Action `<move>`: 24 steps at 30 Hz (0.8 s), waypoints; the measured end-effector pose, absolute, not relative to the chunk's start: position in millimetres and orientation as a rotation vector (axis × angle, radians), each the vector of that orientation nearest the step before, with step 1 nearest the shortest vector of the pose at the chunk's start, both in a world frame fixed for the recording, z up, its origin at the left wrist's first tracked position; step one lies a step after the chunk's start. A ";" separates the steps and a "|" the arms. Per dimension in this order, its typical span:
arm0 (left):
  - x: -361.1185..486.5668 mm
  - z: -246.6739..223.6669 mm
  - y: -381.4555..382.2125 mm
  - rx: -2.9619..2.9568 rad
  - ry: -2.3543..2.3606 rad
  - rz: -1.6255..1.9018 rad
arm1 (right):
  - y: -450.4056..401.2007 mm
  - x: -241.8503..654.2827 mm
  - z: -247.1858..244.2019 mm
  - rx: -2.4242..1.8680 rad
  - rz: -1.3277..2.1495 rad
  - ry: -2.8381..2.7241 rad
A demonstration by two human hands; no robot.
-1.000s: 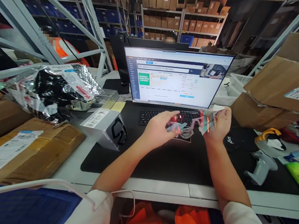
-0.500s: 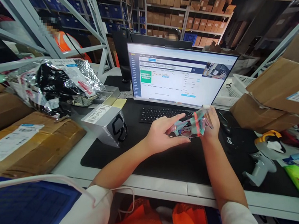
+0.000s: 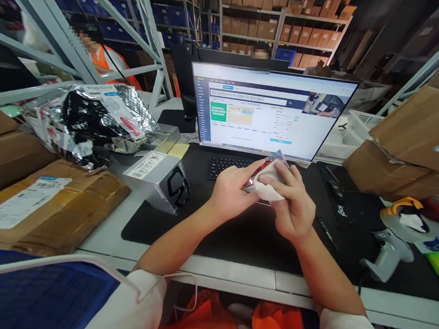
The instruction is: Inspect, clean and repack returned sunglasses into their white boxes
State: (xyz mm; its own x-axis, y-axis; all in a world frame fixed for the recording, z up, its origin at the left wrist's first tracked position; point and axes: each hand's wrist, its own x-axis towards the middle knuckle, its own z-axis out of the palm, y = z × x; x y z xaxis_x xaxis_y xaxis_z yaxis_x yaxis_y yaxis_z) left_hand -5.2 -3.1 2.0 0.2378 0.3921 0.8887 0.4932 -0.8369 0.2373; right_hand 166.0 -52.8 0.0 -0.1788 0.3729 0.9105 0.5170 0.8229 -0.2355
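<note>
Above the desk mat, my left hand [image 3: 231, 191] grips a clear, shiny plastic package [image 3: 280, 156] with red and bluish colours showing. Most of that package is hidden behind my fingers and a white cloth [image 3: 269, 180]. My right hand [image 3: 298, 205] pinches the cloth, which looks like a wipe, and presses it against the package's near face. Both hands are close together in front of the keyboard [image 3: 229, 166]. Left of them, a silver box [image 3: 166, 186] with a white label stands on the mat.
A monitor [image 3: 252, 122] stands behind the hands. On the right are a grey barcode scanner [image 3: 390, 257], a pen [image 3: 327, 234] and stacked cardboard boxes [image 3: 411, 131]. At left lie a taped carton [image 3: 68, 200] and a silver plastic bag [image 3: 92, 119]. A person in an orange vest [image 3: 110, 66] is beyond the frame.
My right hand has come round from the package's far right side to its front, with the white cloth now pressed on it. The package has turned and is more covered.
</note>
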 end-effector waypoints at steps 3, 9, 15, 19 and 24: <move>-7.3 0.4 -0.8 -2.387 -0.940 -1.638 | -38.8 173.1 -5.5 -0.662 -0.213 -1.757; -6.1 -1.0 4.5 -2.386 -0.894 -1.627 | -30.9 172.2 -13.1 -0.680 -0.097 -1.761; -7.2 -0.3 4.0 -2.385 -0.910 -1.613 | -28.4 165.4 -17.5 -0.775 -0.043 -1.449; -7.1 -1.1 4.8 -2.437 -0.863 -1.583 | -30.0 163.3 -20.8 -0.797 -0.040 -1.648; -5.7 -1.3 5.5 -2.456 -0.906 -1.581 | -25.0 166.5 -22.5 -0.771 -0.138 -1.625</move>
State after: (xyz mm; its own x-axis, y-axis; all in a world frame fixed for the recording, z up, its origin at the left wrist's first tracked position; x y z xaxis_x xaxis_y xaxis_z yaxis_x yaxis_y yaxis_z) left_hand -5.7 5.5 -1.3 0.2914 0.4323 0.8534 0.5182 -0.8212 0.2391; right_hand 166.5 -25.0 -22.5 -0.0066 0.3997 0.9166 0.5487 0.7677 -0.3308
